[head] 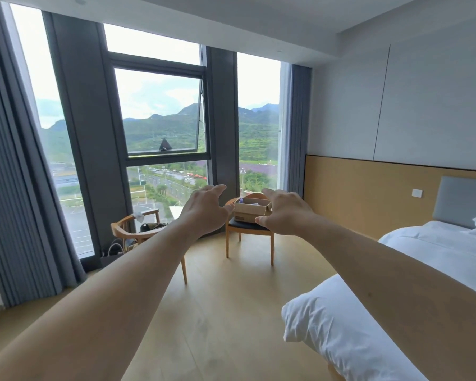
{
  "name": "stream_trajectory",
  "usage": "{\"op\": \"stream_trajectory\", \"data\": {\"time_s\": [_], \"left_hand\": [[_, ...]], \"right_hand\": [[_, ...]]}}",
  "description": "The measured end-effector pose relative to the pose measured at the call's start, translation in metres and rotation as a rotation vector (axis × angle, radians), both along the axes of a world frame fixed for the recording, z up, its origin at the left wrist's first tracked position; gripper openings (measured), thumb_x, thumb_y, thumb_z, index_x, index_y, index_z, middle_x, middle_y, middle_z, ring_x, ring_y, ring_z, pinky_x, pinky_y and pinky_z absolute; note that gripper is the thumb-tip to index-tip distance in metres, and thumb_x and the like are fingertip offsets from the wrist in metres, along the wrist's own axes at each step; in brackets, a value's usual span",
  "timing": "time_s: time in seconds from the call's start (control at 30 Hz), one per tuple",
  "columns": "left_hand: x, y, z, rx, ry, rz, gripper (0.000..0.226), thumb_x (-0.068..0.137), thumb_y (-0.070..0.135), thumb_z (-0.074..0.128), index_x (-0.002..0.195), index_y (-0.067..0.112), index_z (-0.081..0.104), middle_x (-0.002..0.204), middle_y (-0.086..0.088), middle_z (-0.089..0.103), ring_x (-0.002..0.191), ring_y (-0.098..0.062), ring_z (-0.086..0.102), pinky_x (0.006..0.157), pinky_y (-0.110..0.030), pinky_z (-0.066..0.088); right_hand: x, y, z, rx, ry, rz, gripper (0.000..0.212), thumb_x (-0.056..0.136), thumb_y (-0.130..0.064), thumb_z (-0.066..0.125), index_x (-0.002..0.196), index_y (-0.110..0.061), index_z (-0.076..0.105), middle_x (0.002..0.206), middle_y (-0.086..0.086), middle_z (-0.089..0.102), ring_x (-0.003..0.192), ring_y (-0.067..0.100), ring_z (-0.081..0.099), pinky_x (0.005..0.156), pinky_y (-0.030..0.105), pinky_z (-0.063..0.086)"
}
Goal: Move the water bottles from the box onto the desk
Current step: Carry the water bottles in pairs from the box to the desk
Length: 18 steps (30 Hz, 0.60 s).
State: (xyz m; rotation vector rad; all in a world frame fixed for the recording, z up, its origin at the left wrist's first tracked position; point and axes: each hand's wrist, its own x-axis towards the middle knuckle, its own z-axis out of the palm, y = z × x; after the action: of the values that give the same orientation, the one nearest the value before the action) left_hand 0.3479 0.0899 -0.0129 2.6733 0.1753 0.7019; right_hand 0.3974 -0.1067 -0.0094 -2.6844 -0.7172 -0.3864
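An open cardboard box (pixel 248 213) sits on the dark seat of a wooden chair (pixel 250 229) across the room, near the window. Bottle tops with purple caps (pixel 241 200) show inside it. Both my arms stretch out toward the box from a distance. My left hand (pixel 205 209) is open, fingers spread, left of the box in the picture. My right hand (pixel 285 211) is open too, on the box's right side. Neither hand touches the box. No desk is clearly visible; only a white surface edge (pixel 176 210) shows behind my left hand.
A second wooden chair (pixel 138 232) with bags and clothes stands by the window at left. A bed with white bedding (pixel 423 257) fills the right side. Wood floor (pixel 231 312) lies between me and the chairs. Grey curtains (pixel 14 188) hang at left.
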Motion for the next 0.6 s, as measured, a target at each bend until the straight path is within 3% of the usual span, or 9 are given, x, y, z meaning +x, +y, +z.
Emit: {"op": "stream_trajectory", "data": {"time_s": [0.43, 0.6], "left_hand": [[0.273, 0.134, 0.020, -0.033, -0.036, -0.094, 0.063, 0.094, 0.045, 0.059, 0.150, 0.025, 0.038, 0.155, -0.003, 0.040, 0.141, -0.025, 0.037, 0.110, -0.043, 0.035], [0.363, 0.167, 0.012, -0.008, -0.002, -0.095, 0.066, 0.093, 0.045, 0.060, 0.151, 0.025, 0.038, 0.155, -0.003, 0.040, 0.141, -0.026, 0.037, 0.109, -0.042, 0.036]], "right_hand": [[0.247, 0.141, 0.022, 0.022, -0.032, -0.077, 0.082, 0.085, -0.046, 0.065, 0.153, -0.028, 0.024, 0.148, 0.006, 0.044, 0.134, 0.031, 0.039, 0.102, 0.047, 0.043], [0.335, 0.173, 0.017, 0.029, -0.001, -0.087, 0.080, 0.085, -0.047, 0.066, 0.152, -0.028, 0.026, 0.149, 0.007, 0.043, 0.134, 0.032, 0.039, 0.102, 0.045, 0.043]]}}
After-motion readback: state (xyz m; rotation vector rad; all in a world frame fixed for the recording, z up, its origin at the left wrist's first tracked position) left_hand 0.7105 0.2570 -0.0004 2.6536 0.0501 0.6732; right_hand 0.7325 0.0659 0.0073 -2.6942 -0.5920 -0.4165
